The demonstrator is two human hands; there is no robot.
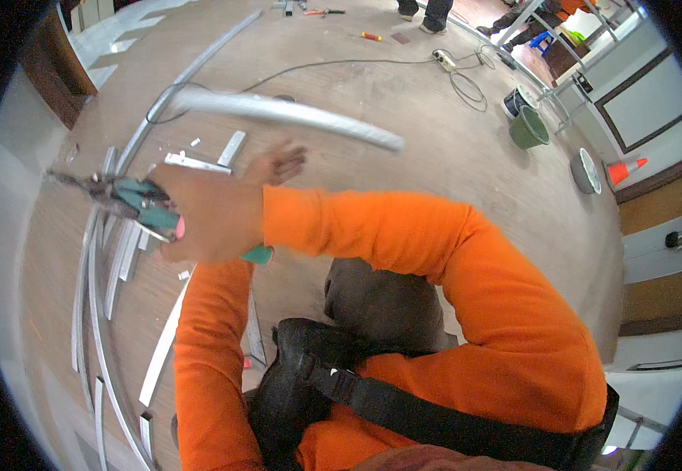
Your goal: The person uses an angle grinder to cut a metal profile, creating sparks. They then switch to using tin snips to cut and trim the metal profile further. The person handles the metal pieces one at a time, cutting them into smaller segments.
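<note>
Head view. Both orange sleeves cross in front of the body. The right hand (207, 216) reaches across to the person's left, its grip closed around the teal handles of a pair of tin snips (125, 196). The snips' long axis runs roughly level, dark blades pointing toward the left rim, handles back in the fist. The left hand (278, 163) lies behind the right, fingers blurred; cannot tell whether its grip is open or closed. Just above it a curved metal strip (294, 112) arcs up off the wooden floor (451, 165), long axis from upper left to right; hand contact unclear. More curved metal track (93, 314) and short offcuts lie on the floor at left. At far right stand a green bucket (529, 128), contents not visible, and an orange cone (626, 169).
</note>
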